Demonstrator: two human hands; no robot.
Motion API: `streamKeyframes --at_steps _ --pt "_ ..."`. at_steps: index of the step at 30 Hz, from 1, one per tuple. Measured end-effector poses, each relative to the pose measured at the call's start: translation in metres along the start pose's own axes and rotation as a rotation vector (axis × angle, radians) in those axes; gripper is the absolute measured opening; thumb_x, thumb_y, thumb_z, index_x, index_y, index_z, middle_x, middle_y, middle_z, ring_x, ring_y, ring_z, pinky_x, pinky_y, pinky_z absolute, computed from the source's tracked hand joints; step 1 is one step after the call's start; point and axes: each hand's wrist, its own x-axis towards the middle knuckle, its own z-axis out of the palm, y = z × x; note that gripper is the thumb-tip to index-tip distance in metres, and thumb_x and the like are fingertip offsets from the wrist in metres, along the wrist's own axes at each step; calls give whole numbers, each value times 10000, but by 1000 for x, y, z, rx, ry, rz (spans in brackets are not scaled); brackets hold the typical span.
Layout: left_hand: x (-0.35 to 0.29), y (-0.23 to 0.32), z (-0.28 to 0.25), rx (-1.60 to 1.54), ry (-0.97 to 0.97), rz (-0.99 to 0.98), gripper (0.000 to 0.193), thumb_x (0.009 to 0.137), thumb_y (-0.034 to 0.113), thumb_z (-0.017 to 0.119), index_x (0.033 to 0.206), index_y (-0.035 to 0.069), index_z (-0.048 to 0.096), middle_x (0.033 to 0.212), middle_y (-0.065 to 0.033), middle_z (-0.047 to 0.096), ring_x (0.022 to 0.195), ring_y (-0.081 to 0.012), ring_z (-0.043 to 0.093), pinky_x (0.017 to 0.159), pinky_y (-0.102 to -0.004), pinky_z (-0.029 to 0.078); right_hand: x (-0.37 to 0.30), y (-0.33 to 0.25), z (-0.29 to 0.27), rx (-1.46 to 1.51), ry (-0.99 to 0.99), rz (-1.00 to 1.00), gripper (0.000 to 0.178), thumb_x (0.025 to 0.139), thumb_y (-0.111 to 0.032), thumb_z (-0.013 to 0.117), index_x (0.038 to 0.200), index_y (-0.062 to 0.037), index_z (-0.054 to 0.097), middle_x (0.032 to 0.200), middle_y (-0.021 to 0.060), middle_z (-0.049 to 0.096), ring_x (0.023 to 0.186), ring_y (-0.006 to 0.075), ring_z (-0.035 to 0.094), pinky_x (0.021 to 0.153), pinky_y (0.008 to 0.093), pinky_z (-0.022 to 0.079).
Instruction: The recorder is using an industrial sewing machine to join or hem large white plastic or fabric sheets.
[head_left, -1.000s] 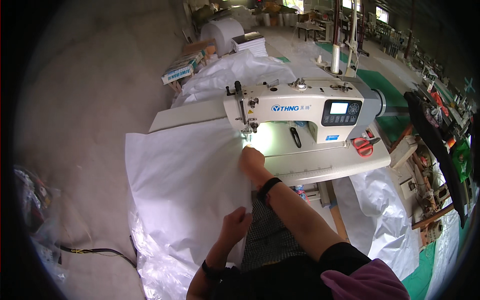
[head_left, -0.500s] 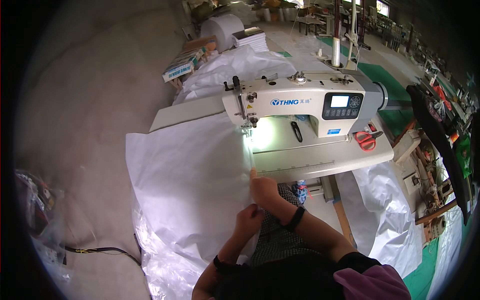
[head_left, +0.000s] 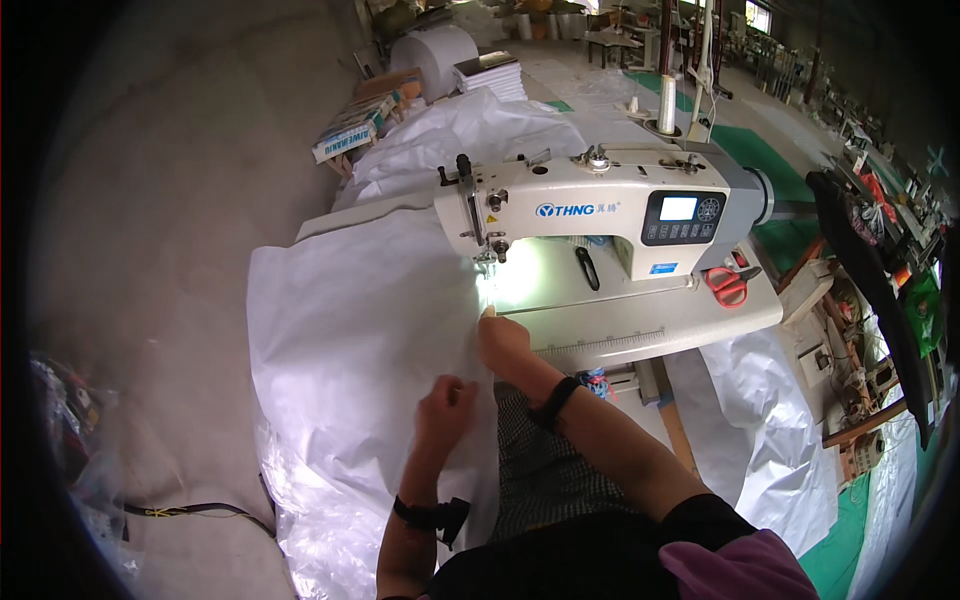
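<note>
A large white sheet (head_left: pixel 350 320), fabric or film, lies over the left of the sewing machine's table and hangs down toward me. Its right edge runs up to the lit needle area (head_left: pixel 487 272) of the white sewing machine (head_left: pixel 590 195). My right hand (head_left: pixel 505 345) is closed on that edge just in front of the needle, index finger toward the presser foot. Over the sheet, lower and to the left, is my left hand (head_left: pixel 445 408), slightly blurred, fingers curled; whatever they may hold is hidden.
Beneath the machine arm lies a black snipper-like tool (head_left: pixel 587 268); red-handled scissors (head_left: pixel 727 287) rest at the table's right. A white thread cone (head_left: pixel 667 105) stands behind. More white sheeting (head_left: pixel 470 130) is heaped beyond the table. A black cable (head_left: pixel 200 505) crosses the floor at left.
My left hand has moved left and up, away from the sheet's right edge. My right hand has slid forward along the edge, closer to the needle. The view has shifted slightly.
</note>
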Motion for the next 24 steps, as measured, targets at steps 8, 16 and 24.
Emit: streamKeyframes --at_steps 8,16,24 --pt "51 -77 -45 704 363 181 489 896 415 610 1312 164 548 1412 -96 457 1330 -326 395 1050 -600 285 24 4 2 129 3 86 347 1003 -150 343 1087 97 573 919 226 687 850 379 681 723 465 543" --pt "105 -77 -65 715 182 82 520 939 499 503 1397 253 492 1502 -32 388 1412 -265 310 1125 -623 115 5 0 -1 -56 20 50 363 935 -95 448 1247 76 521 885 190 698 827 326 696 673 422 545" --pt "112 -83 -63 709 178 122 506 952 490 480 1400 255 489 1502 -25 388 1412 -269 307 1129 -613 122 9 -6 3 -288 16 14 501 880 -70 521 1363 49 459 851 120 713 767 254 709 622 353 548"
